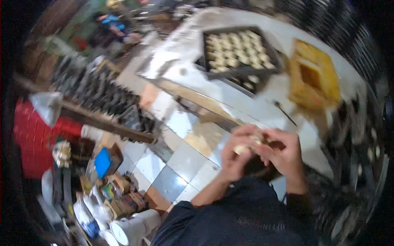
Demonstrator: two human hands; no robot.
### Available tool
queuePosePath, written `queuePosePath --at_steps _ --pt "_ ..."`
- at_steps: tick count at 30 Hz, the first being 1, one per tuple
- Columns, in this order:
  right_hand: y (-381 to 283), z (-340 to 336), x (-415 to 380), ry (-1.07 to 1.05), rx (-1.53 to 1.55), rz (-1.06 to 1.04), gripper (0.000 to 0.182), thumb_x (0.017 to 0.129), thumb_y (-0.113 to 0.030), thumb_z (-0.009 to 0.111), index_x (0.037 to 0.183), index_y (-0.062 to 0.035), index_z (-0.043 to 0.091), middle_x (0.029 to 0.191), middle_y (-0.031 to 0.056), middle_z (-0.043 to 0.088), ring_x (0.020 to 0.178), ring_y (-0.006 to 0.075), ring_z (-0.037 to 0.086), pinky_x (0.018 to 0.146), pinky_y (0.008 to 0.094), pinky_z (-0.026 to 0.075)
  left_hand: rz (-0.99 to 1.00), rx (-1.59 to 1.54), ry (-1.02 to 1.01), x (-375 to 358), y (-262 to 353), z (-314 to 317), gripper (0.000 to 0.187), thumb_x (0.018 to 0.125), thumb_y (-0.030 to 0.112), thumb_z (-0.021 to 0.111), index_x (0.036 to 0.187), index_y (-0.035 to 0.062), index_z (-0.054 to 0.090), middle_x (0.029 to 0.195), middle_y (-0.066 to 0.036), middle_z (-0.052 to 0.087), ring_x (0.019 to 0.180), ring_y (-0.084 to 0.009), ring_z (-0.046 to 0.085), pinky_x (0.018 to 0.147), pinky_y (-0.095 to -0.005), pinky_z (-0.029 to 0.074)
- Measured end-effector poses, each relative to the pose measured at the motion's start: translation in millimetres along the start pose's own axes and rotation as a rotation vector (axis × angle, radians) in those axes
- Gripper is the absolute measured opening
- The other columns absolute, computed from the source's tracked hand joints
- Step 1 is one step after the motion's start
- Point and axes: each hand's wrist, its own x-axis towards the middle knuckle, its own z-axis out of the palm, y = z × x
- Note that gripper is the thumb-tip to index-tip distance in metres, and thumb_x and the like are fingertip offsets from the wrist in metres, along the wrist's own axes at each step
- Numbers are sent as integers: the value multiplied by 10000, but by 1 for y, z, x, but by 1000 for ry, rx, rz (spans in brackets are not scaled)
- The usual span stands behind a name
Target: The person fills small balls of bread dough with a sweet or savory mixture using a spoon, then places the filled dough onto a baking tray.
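The person's two hands meet in front of a black shirt (pixel 242 219), near the edge of a white table (pixel 283 28). The left hand (pixel 234 153) has its fingers bent around a pale dough lump (pixel 240 149), which is pinched between its thumb and fingers. The right hand (pixel 283 151) has curled fingers beside a second pale piece (pixel 257 137), and its fingertips come close to those of the left; because of the blur, one cannot tell if this hand presses the piece or only touches it. The dough lump looks small, rounded and smooth, of a creamy colour; the second piece seems more uneven, with darker spots.

On the table, a dark rectangular tray (pixel 223 74) carries several rows of pale dough pieces (pixel 233 49), roundish and set near one another. It overlaps a second dark tray (pixel 237 86), where a few similar pieces are visible. To the right of the trays is a yellow block-like object (pixel 301 49), with a brown rectangular area in its middle; whether this is a hollow cannot be told. A thin dark stick (pixel 286 113) lies between it and the hands. The tabletop is pale and has whitish smears, and its near edge shows a wooden strip (pixel 193 94). Below, the floor (pixel 172 180) has shiny square tiles in grey, white and brown.
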Motion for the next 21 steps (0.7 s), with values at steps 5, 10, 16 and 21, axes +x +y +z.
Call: queuePosePath --at_steps 5,10,16,21 --pt "3 69 48 -21 -183 -466 243 762 -32 754 971 55 665 886 133 650 734 166 654 581 257 526 293 578 53 19 22 -60 334 883 80 607 1215 53 583 1140 -213 576 1028 -330 579 889 -398 463" --pt "-19 119 67 -10 -615 -679 189 755 -36 741 921 21 671 891 128 647 760 263 662 653 329 526 209 782 145 40 48 -96 506 802 70 663 1292 53 543 1048 -155 524 973 -296 541 833 -373 469" --pt "-32 113 81 -14 -533 -634 219 689 -58 818 876 -18 710 841 94 657 708 194 648 605 263 503 -139 -260 85 36 22 -114 545 925 480 464 1161 -1 569 1157 -116 397 1044 -243 440 949 -360 337" --pt "-16 93 65 42 -198 -214 212 721 -48 793 912 -3 714 857 105 675 774 181 652 666 257 511 86 -9 -77 66 23 -96 349 946 375 529 1091 68 609 1062 -131 445 996 -243 464 918 -371 382"
